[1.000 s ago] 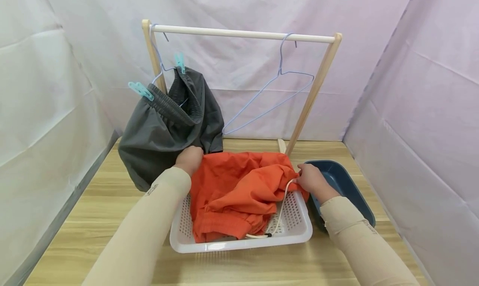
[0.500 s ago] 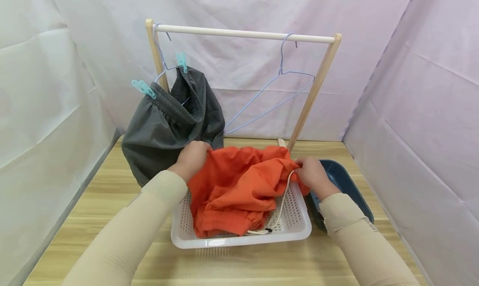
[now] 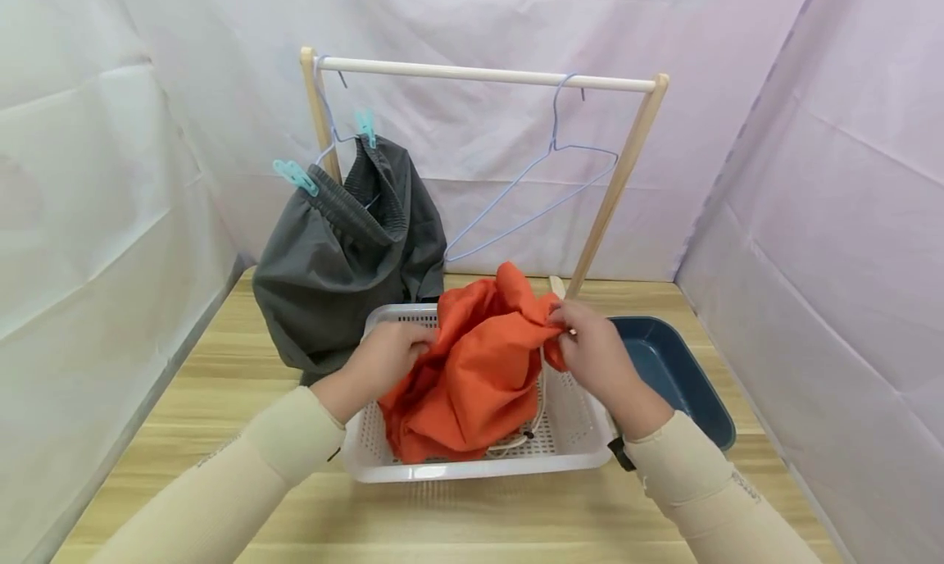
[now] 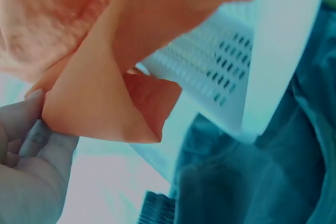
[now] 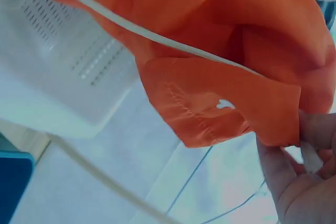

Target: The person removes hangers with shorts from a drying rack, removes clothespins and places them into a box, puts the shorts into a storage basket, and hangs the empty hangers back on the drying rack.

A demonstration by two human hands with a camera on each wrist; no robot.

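Orange shorts lie bunched up, partly raised out of a white perforated basket. My left hand pinches a fold on their left side; in the left wrist view, thumb and fingers grip an edge of the orange cloth. With the thumb and fingers of my right hand I hold the upper right edge. A white drawstring runs down from there into the basket, ending near a small black cord lock. A small white logo shows on the cloth in the right wrist view.
Behind stands a wooden rack with a white rail. Grey shorts hang left on a hanger with turquoise clothespins. A bare blue wire hanger hangs right. A dark blue tray sits right of the basket.
Both hands have drawn closer together, the left moving right and down, the right moving left. The orange shorts are gathered narrower and lifted higher in the middle, uncovering the basket's back left rim.
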